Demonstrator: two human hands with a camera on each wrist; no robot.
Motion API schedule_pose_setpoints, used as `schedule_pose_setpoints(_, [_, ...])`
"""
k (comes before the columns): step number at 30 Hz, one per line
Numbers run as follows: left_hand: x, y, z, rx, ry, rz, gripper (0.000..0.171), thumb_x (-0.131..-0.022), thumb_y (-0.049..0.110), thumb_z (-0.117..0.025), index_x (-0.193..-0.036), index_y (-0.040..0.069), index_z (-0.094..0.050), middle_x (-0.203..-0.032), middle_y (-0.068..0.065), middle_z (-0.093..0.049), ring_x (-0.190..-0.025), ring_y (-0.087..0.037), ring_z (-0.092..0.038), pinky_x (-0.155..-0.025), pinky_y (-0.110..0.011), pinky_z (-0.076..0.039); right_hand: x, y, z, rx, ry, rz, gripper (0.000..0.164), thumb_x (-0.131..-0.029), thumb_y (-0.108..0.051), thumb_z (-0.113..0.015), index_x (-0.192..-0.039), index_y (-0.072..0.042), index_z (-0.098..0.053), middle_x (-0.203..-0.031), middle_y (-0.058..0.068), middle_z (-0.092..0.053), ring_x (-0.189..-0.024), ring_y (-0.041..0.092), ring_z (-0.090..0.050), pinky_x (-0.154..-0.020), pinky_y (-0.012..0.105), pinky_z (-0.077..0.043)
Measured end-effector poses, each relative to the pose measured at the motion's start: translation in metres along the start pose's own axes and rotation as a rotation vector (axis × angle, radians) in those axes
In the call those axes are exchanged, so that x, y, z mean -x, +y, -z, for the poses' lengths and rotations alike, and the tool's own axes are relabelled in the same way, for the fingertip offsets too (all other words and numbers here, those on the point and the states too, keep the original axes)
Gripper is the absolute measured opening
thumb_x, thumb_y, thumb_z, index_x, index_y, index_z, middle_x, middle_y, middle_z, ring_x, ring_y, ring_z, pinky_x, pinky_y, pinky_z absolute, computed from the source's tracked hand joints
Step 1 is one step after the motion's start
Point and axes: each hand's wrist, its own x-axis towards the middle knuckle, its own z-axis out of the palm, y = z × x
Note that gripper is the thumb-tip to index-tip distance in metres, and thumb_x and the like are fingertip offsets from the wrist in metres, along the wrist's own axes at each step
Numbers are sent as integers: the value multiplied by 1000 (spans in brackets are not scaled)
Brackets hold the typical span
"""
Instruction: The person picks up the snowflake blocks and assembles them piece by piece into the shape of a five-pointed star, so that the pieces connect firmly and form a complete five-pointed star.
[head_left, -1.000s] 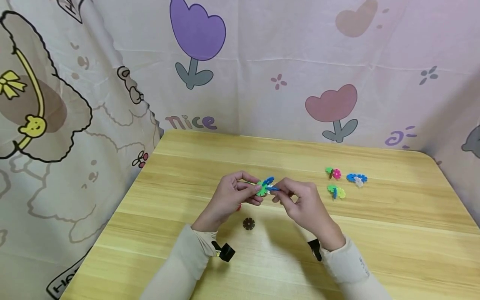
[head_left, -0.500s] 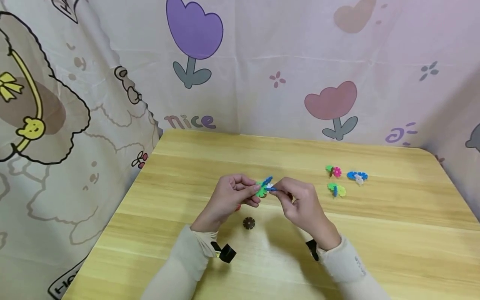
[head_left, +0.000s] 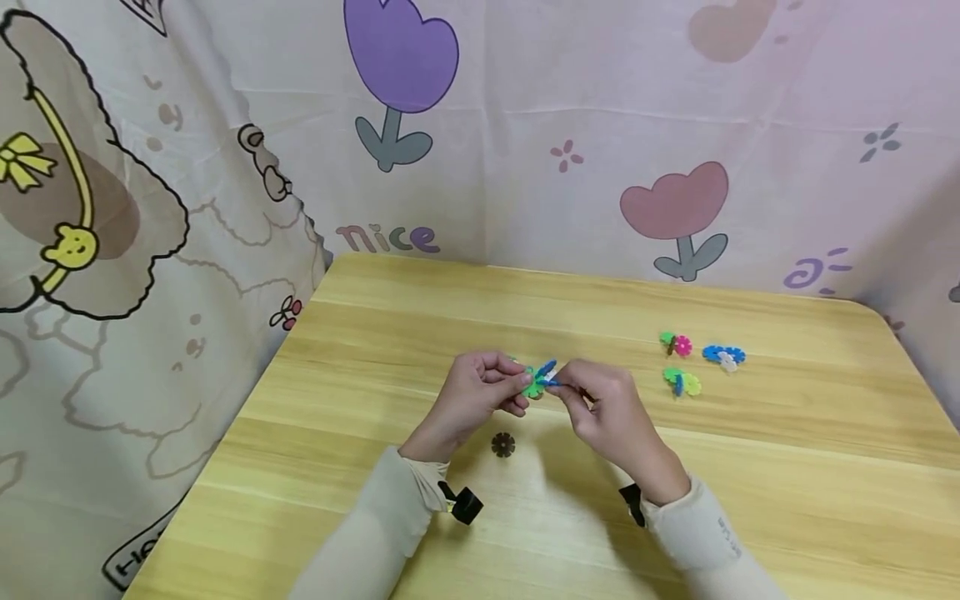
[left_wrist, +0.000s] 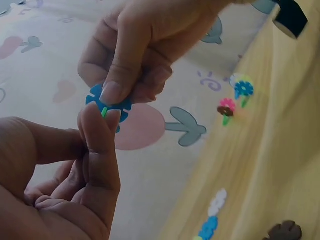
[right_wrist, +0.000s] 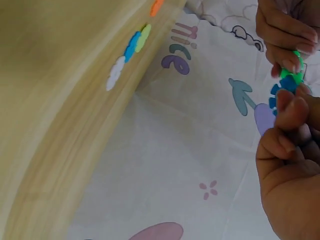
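In the head view, my left hand (head_left: 483,387) pinches a green notched plastic disc (head_left: 533,386) between thumb and fingers. My right hand (head_left: 611,404) pinches a blue notched disc (left_wrist: 95,95) against it, thumb on its face in the left wrist view. The green disc shows there only as a thin edge between the left fingertips. Another blue piece (head_left: 549,367) and a bit of white (head_left: 552,375) stick up from the same cluster. How deep the slots interlock is hidden by the fingers. Both hands are held above the table, almost touching.
A loose brown disc (head_left: 503,445) lies near the hands on the wooden table (head_left: 360,333). Joined disc clusters stand at right: pink-green-brown (head_left: 681,345), blue-white (head_left: 724,357), green-yellow-blue (head_left: 682,382). White (right_wrist: 115,73), blue (right_wrist: 132,46), yellow-green (right_wrist: 143,38) and orange (right_wrist: 157,6) discs lie in a row.
The hands keep their grips and barely move against each other. The head view shifts slightly, and a red piece glimpsed below the left hand is now covered.
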Motion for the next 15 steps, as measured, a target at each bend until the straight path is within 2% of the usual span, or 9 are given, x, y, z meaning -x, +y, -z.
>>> schedule_pose_setpoints(9, [-6, -14, 5, -8, 6, 34, 11, -99, -1, -67, -106, -9, -64, -82, -12, -75, -64, -14, -69, -64, -28, -62, 9, 3, 1, 34, -115, -127, 22, -90, 10, -74, -90, -10, -67, -70, -10, -49, -55, 0, -41, -46, 16, -38])
schedule_pose_setpoints(12, [-8, -20, 4, -75, -11, 35, 14, -99, 4, -69, -107, -8, -68, -84, -13, -76, -64, -14, -69, -63, -27, -62, 12, 4, 7, 64, -160, -172, 20, -91, 10, -72, -94, -8, -64, -70, -9, -51, -54, 1, -43, -45, 18, -41])
schedule_pose_setpoints(15, [-10, -24, 5, -221, -54, 16, 24, -101, 15, -70, -109, -7, -71, -88, -14, -77, -67, -18, -69, -62, -28, -61, 16, 9, 28, 60, -199, -260, 18, -93, 11, -68, -99, -5, -63, -75, -3, -62, -58, 4, -54, -48, 20, -50])
